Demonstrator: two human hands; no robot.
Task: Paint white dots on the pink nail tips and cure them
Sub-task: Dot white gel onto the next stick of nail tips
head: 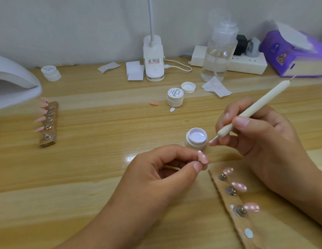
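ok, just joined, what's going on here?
The person's left hand pinches a pink nail tip already carrying white dots. The right hand grips a cream dotting pen, its point beside the open white gel pot. Three dotted tips sit on the near brown holder strip. The plain pink ones wait on the far strip by the white curing lamp.

A pink tip bearing white dots is pinched in the left hand, just in front of the open pot of white gel, which stands upright on the table. The right hand holds a cream dotting pen at a slant, its white-loaded point just beside the pot's rim. Three dotted tips sit on a strip at near right. Plain tips sit on a block by the white lamp at far left.
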